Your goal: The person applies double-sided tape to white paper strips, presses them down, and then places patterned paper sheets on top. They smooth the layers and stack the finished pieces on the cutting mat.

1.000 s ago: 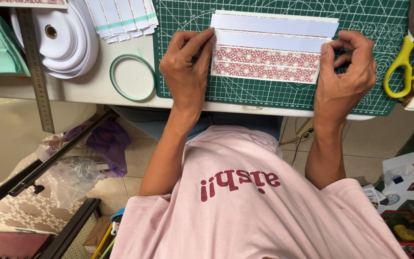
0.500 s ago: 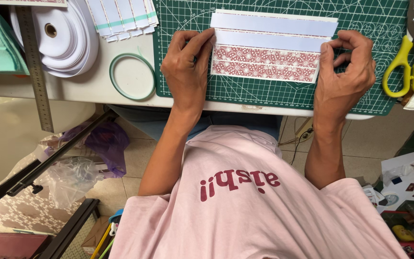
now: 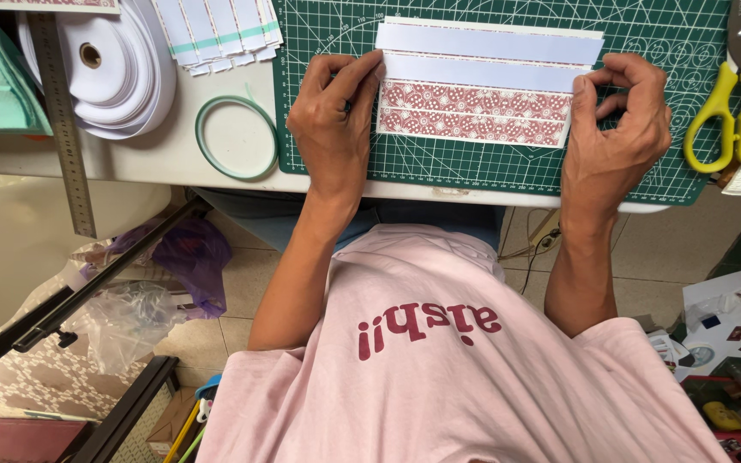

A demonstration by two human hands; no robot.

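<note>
Now | L hand (image 3: 332, 129) + R hand (image 3: 615, 129): fingers pinch patterned paper strip (image 3: 473, 111) ends | scissors (image 3: 731, 103) near R edge

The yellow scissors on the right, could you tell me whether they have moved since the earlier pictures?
No. The yellow scissors lie at the same spot on the right edge of the green cutting mat, apart from both hands.

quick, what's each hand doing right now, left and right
Left hand: fingertips pinching the left end of the folded paper, red-patterned with white strips.
Right hand: fingers curled, pinching the right end of it on the green cutting mat.
</note>
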